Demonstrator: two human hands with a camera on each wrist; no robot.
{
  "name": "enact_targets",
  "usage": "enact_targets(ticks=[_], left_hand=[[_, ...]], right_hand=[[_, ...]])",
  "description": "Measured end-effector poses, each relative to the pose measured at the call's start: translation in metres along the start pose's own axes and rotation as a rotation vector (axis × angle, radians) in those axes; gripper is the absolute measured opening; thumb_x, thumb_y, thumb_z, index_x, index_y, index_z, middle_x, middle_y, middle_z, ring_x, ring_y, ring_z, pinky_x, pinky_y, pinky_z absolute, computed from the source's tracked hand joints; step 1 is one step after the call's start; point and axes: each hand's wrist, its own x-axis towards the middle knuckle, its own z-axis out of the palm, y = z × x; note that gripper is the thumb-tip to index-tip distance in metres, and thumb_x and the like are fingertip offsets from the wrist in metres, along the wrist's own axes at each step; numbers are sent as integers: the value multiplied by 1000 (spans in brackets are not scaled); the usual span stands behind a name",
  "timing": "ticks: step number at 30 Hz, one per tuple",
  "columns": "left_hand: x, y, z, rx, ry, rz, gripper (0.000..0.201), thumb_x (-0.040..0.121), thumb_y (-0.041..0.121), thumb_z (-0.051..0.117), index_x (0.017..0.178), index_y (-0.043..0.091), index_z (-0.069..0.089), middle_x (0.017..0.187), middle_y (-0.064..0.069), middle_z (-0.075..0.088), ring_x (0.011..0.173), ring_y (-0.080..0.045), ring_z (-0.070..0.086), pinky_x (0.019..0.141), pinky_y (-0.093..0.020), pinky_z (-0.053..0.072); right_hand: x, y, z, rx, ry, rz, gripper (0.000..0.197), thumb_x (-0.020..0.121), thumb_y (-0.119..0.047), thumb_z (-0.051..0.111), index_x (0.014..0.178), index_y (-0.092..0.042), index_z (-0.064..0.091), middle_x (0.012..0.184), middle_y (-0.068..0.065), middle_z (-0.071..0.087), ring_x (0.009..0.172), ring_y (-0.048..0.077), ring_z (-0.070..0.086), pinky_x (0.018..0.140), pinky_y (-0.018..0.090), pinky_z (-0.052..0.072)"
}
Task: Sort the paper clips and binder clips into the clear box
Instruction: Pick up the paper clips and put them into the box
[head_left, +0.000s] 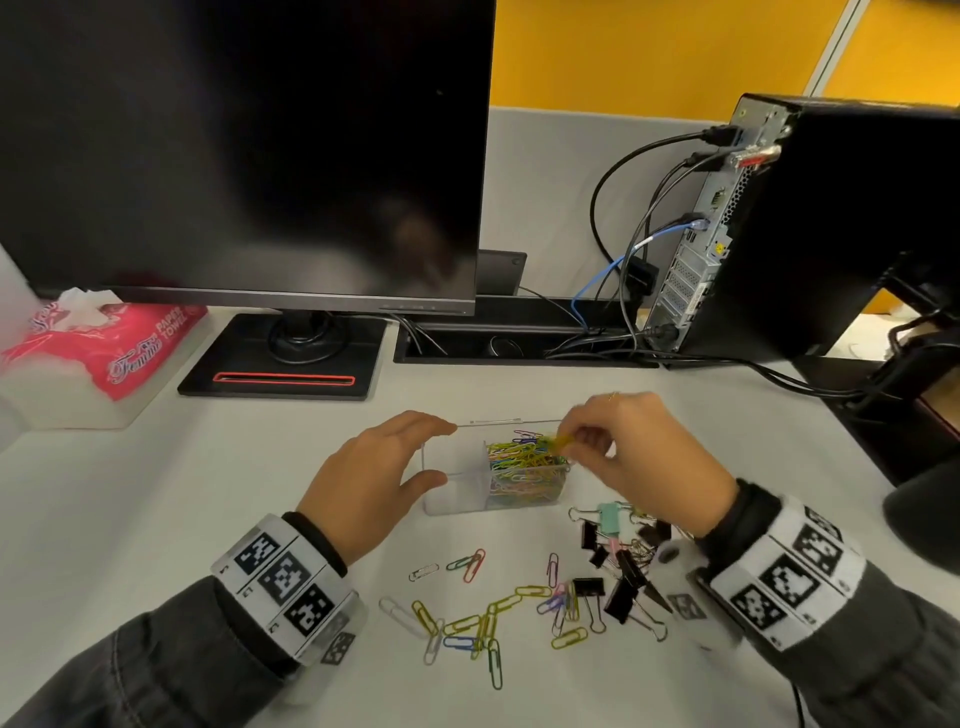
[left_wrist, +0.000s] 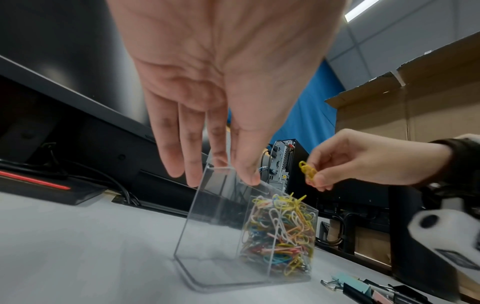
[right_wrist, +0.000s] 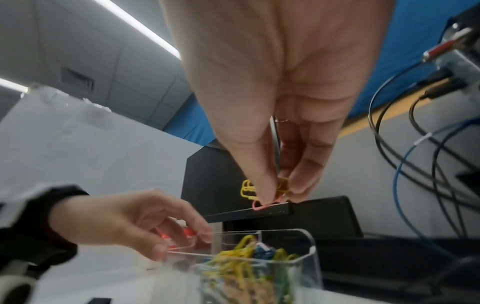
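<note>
At the bottom centre of the head view, loose paper clips of thin coloured wire are scattered on the pale, matte worktop, and black, mint and pink binder clips with wire handles are heaped just right of them. Farther up, at mid-frame, the clear box, of hard transparent plastic with a dividing wall, is steadied by the left hand, its thumb and nearly straight fingers spread against the left end. The right compartment is packed with tangled clips. Above it, a small bunch of yellow clips is pinched between the closed fingers and thumb of the right hand.
</note>
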Motion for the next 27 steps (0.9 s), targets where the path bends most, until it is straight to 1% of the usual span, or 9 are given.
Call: enact_targets(ticks=[2, 6, 9, 11, 15, 19, 22, 24, 27], left_hand=[[-1, 0, 0, -4, -3, -5, 44, 89, 34, 61, 131, 36, 48, 133, 20, 49, 110, -5, 55, 90, -25, 50], [-1, 0, 1, -14, -11, 1, 44, 90, 33, 61, 132, 36, 47, 134, 20, 48, 111, -5, 55, 91, -25, 50], [-1, 0, 0, -23, -11, 6, 44, 90, 31, 61, 132, 33, 48, 134, 17, 49, 111, -7, 55, 91, -25, 50], [-1, 1, 0, -28, -12, 4, 44, 90, 30, 62, 132, 32, 49, 133, 16, 50, 110, -9, 55, 90, -25, 50], [0, 1, 0, -49, -23, -4, 44, 90, 29, 61, 132, 32, 48, 133, 15, 50, 112, -9, 55, 91, -25, 49], [0, 0, -1, -48, -35, -5, 44, 91, 30, 60, 133, 32, 47, 135, 15, 49, 112, -9, 55, 93, -25, 48], [-1, 1, -2, -46, -35, -9, 44, 92, 30, 59, 134, 31, 47, 135, 15, 49, 113, -10, 55, 95, -27, 47], [-1, 2, -2, -44, -36, -12, 44, 92, 29, 59, 134, 31, 46, 135, 15, 49, 113, -10, 54, 95, -29, 47], [-1, 2, -3, -45, -42, -18, 44, 92, 29, 59, 134, 31, 46, 136, 15, 48, 113, -11, 54, 96, -31, 47]], right_hand=[[11, 4, -3, -128, 36, 45, 10, 89, -18, 61, 91, -16, 71, 80, -1, 63, 71, 13, 54, 69, 27, 48], [22, -1, -3, -272, -78, 104, 17, 92, -17, 53, 95, -14, 70, 87, 5, 63, 79, 21, 54, 72, 29, 45], [29, -4, -2, -347, -165, 144, 21, 91, -13, 52, 98, -14, 71, 94, 7, 66, 86, 26, 60, 76, 33, 51], [35, -6, 1, -397, -204, 171, 22, 89, -10, 52, 99, -13, 71, 94, 9, 67, 84, 28, 62, 74, 34, 54], [43, -15, 3, -443, -269, 202, 20, 87, -6, 52, 97, -8, 69, 79, 8, 62, 68, 26, 53, 64, 29, 48], [45, -24, 1, -422, -309, 245, 17, 85, -5, 56, 100, -6, 61, 92, 10, 60, 80, 27, 56, 64, 28, 45], [45, -31, -2, -405, -292, 252, 13, 82, -2, 55, 89, -12, 50, 79, 4, 48, 79, 26, 50, 51, 23, 29], [46, -33, -2, -411, -290, 258, 14, 82, -1, 55, 81, -14, 49, 76, 2, 48, 76, 24, 47, 53, 23, 30], [48, -35, 0, -448, -285, 268, 14, 84, -3, 54, 78, -14, 57, 83, 5, 58, 75, 22, 48, 65, 26, 38]])
